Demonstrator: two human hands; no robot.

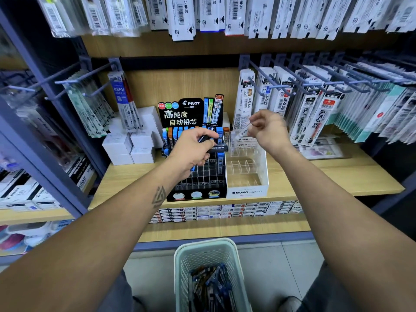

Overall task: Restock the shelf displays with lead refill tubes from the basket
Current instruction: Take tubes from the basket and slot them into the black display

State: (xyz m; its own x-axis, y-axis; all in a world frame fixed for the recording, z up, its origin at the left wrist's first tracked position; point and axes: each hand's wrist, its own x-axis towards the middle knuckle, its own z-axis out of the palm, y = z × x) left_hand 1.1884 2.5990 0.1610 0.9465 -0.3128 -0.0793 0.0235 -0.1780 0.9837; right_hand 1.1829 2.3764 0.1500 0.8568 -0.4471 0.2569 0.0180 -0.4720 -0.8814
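Head view: right hand (269, 129) pinches clear tube (242, 131), long axis tilted, directly above white display (247, 191); left hand (193, 149) grips dark tubes (217, 148) over black display (198, 194); basket (209, 251) below.

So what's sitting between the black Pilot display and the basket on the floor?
In the head view, the wooden shelf edge and a lower shelf row of small boxes lie between the Pilot display and the basket.

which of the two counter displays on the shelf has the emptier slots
The white MONO display, right of the black PILOT display: its clear compartments look nearly bare, while PILOT's back rows hold tubes.
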